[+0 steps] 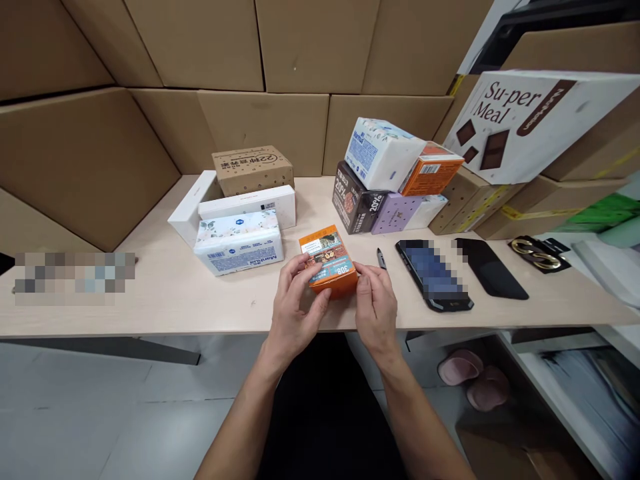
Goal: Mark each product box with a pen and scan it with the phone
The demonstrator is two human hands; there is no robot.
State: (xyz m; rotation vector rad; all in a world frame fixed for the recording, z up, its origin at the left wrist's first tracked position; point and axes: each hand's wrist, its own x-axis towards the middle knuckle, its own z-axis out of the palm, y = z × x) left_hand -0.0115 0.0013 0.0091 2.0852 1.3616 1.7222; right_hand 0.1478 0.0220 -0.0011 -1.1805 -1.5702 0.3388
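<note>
A small orange box (327, 257) with a blue, printed top sits near the table's front edge, turned slightly. My left hand (297, 303) grips its left front corner, fingers over the top and thumb against the front face. At the right front corner, my right hand (376, 303) is closed, its thumb and fingertips pinching the box's edge. Just beyond that hand lies a dark pen (381, 259). A white tissue pack (239, 243) with blue print stands left of the box, and a dark brown box (356, 200) stands behind it to the right.
White boxes (250, 207) and a brown carton (254, 170) stand back left. Back right, a tissue pack (383, 153) and an orange box (433, 170) top a stack. A phone (434, 277), a black flat piece (493, 267) and gold scissors (537, 253) lie right. Cardboard boxes (263, 130) wall the back.
</note>
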